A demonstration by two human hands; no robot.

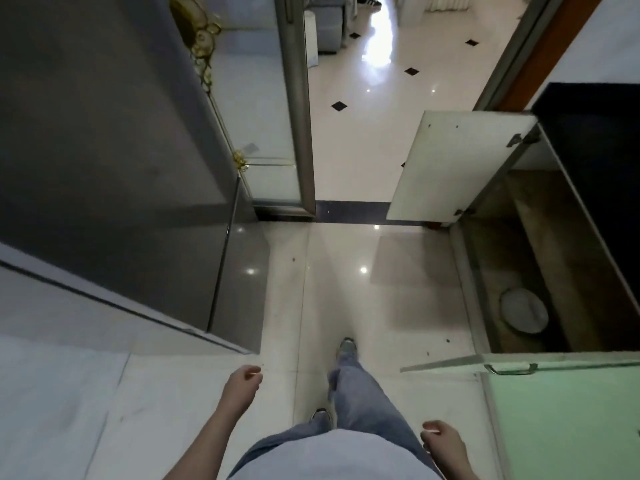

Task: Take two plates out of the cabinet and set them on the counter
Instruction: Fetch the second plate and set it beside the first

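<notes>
Plates [524, 315]: pale stack low in the open cabinet [540, 258], near its front edge, under the counter [595, 140]. Likely stiff, slick, breakable; take them by the rim. Your left hand [242, 382] and right hand [441, 441] hang loosely curled, empty.

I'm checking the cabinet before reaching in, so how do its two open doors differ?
The far door shows a white inner face with hinges along its cabinet edge; the near door looks pale green and carries a metal handle. The far door stands towards the doorway, while the near door is beside the right hand. Both are swung open, exposing a plate inside.
</notes>
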